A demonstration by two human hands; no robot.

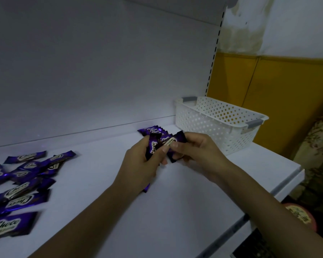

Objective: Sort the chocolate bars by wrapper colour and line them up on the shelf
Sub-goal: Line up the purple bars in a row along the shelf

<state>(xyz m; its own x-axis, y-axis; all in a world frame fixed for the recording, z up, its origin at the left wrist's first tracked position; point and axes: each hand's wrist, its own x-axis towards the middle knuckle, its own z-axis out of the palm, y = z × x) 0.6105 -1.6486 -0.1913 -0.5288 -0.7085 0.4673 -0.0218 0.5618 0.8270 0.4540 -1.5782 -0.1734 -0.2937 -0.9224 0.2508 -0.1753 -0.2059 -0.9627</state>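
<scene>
Near frame centre, above white flat shelf board point(175, 211): clutching purple foil-wrapped chocolate bars point(153, 148) in curled left hand point(142, 164), pinching another purple bar point(179, 139) with right hand point(198, 153). Set against overlapped purple row point(151, 130) just behind, edges flush, labels forward.

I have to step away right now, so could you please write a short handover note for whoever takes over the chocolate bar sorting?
Left hand: holds a small bunch of purple bars; one end sticks out below the palm.
Right hand: pinches one purple bar beside that bunch.
Done: a short row of purple bars is lined up near the back of the shelf, just left of the white basket.
Left: the loose pile of purple bars on the shelf's left side, plus those in hand, needs lining up. Only purple wrappers are visible.
</scene>
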